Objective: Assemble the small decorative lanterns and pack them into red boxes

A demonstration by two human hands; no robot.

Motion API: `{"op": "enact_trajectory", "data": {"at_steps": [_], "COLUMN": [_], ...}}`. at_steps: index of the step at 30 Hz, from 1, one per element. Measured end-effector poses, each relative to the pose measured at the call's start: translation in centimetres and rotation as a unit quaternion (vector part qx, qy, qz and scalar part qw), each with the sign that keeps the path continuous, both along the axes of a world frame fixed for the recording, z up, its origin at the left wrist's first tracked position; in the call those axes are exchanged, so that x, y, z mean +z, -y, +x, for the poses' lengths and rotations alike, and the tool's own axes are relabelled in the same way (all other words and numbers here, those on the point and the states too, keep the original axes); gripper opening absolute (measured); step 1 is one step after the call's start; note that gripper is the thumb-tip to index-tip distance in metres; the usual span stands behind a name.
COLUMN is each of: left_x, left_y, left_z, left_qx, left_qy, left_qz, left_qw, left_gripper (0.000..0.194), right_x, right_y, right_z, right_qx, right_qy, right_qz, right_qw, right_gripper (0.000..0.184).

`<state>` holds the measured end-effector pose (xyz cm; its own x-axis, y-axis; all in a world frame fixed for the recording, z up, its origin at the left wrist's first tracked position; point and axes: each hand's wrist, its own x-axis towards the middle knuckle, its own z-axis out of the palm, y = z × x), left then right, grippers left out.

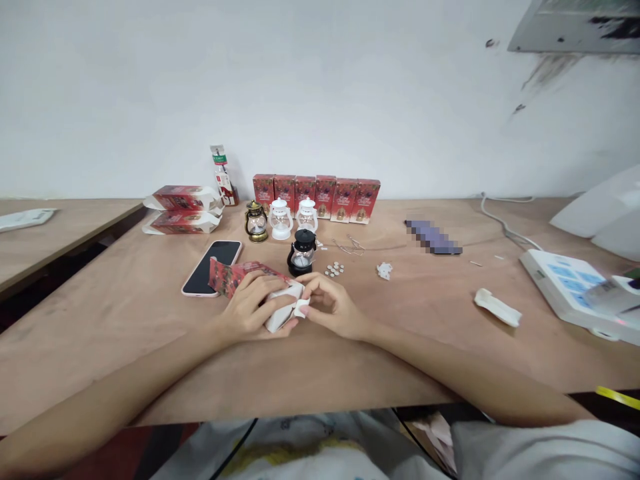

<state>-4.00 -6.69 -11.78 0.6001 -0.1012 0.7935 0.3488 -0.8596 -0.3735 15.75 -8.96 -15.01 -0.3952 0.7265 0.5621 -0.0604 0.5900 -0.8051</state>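
Observation:
My left hand (260, 303) is wrapped round a red printed cardboard box (229, 277), whose white end faces me and to the right. Between the thumb and fingers of my right hand (333, 307) is a small white flap (301, 307) at that end of the box. The far end of the box stands open with its red flap raised. Just behind my hands stands a black mini lantern (302, 253). A bronze lantern (257, 222) and two white lanterns (281, 219) stand farther back.
Several red boxes (326, 197) stand upright by the wall; flattened-looking ones (184, 222) lie left. A phone (212, 268), small round discs (335, 269), wire handles (349, 245), a bottle (225, 177), a white strip (497, 308) and a white power strip (575, 287) are on the table.

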Motion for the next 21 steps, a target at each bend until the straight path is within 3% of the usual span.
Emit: {"op": "enact_trajectory", "data": {"at_steps": [11,15,21], "left_x": [-0.3,-0.17,-0.11], "left_y": [0.22,0.28,-0.64], "left_z": [0.25,0.18,-0.42], "left_qx": [0.003,0.009,0.029], "left_qy": [0.001,-0.009,-0.07], "left_qz": [-0.002,-0.012,-0.084], "left_qw": [1.0,1.0,0.994], "left_gripper": [0.03,0.039,0.053], "right_x": [-0.44,-0.63,-0.58], "right_y": [0.24,0.12,-0.45], "right_z": [-0.52,-0.4,0.12], "right_qx": [-0.007,-0.014,-0.038], "right_qy": [-0.024,-0.035,-0.03], "right_qz": [-0.039,-0.022,0.014], "right_qw": [0.999,0.999,0.999], "right_gripper": [0.031,0.028,0.02]}}
